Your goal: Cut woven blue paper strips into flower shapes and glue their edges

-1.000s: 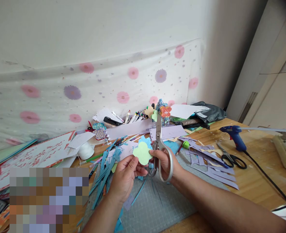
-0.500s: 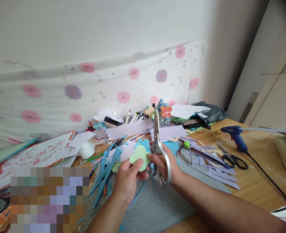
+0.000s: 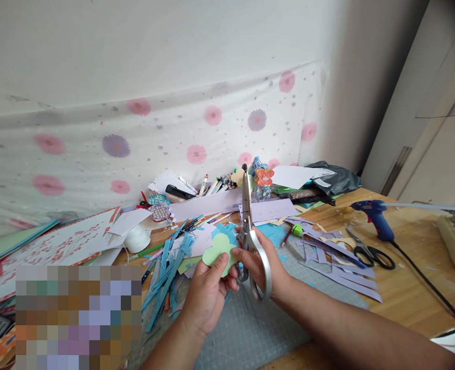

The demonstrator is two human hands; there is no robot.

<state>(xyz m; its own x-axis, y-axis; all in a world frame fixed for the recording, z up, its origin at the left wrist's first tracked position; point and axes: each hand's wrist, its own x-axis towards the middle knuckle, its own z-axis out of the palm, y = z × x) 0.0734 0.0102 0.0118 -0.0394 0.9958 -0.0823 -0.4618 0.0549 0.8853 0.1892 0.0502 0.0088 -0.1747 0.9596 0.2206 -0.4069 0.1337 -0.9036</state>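
Observation:
Between the thumb and fingers of my left hand (image 3: 207, 293) is a pale green paper flower cutout (image 3: 216, 250) with rounded petals. My right hand (image 3: 271, 259) is closed round a large pair of silver scissors (image 3: 247, 205), blades together and pointing up. The thumb of that hand also touches the right edge of the cutout. Both hands are raised over a grey cutting mat (image 3: 266, 334). Blue paper strips (image 3: 169, 277) lie just to the left of my left hand.
Purple paper strips (image 3: 341, 257), black-handled scissors (image 3: 369, 254) and a blue glue gun (image 3: 377, 218) with a trailing cord lie on the right. A white thread spool (image 3: 138, 239) stands at left. Markers (image 3: 217, 185) and a dark plastic bag (image 3: 337, 177) line the back.
The green cutout has turned a little and shifted slightly down and left in my fingers. The scissors have tilted slightly left, still in my right hand.

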